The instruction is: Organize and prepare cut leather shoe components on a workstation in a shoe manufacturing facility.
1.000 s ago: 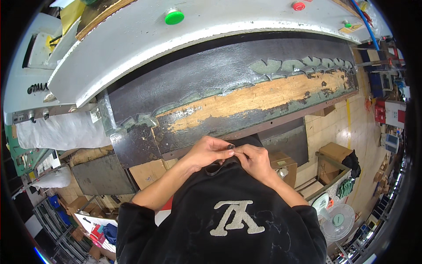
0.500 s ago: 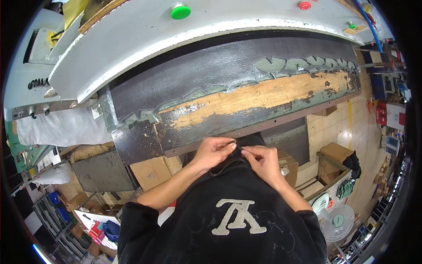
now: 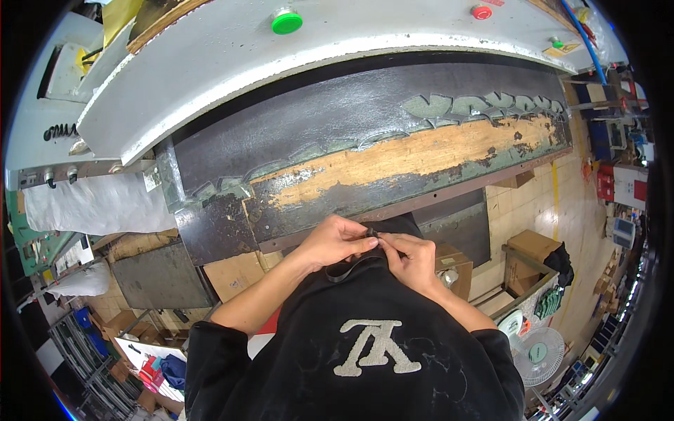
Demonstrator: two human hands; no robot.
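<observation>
In front of my waist, my left hand (image 3: 328, 243) and my right hand (image 3: 413, 261) meet, both with fingers pinched. Between their fingertips is a narrow dark strap (image 3: 340, 272), which curves in a loop below my left hand. A small dark bunched part of it sticks up at the fingertips. My fingers cover most of the gripped section, and the strap blends into my black shirt (image 3: 309, 351).
Ahead lies a worn dark machine bed (image 3: 281, 133) with a bare wood patch (image 3: 393, 158). A grey machine beam (image 3: 365, 35) crosses above it, carrying a green button (image 3: 286, 23) and a red button (image 3: 481, 12). Cartons (image 3: 535, 252) and a fan (image 3: 539, 354) stand to the right.
My fingertips have come closer together, the right hand shifting slightly left toward the other. The strap's dark part now bunches up between them.
</observation>
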